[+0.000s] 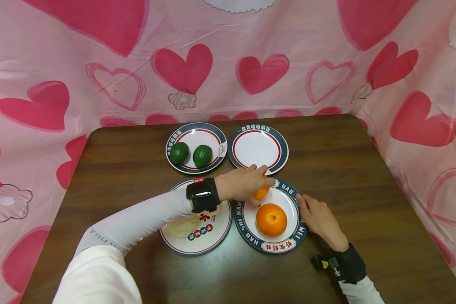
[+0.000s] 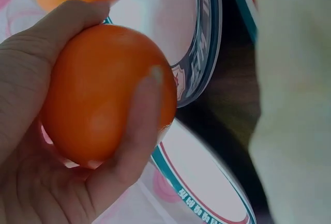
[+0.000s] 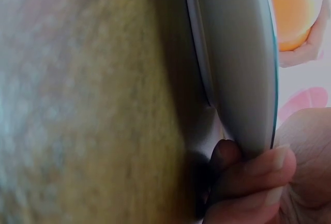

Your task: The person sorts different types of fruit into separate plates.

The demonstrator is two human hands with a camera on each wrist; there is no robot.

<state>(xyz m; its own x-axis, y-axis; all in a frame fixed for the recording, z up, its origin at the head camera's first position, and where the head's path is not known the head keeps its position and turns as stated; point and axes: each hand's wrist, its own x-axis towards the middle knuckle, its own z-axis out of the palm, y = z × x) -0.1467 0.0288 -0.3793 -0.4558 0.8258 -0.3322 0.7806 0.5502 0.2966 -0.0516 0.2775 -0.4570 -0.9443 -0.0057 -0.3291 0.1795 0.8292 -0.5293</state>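
My left hand grips an orange with its fingers and thumb curled round it, above the back part of a blue-rimmed plate. A second orange sits on that plate, close to its middle. At the plate's right edge, my right hand holds the rim; its fingers bend against the underside in the right wrist view. Behind the left hand stands a plate with a red inner ring and nothing on it.
At the back left, a plate bears two dark green round fruits. The front left plate carries pale yellow items, partly hidden by the left forearm. All stand on a brown wooden table before a pink heart-print cloth.
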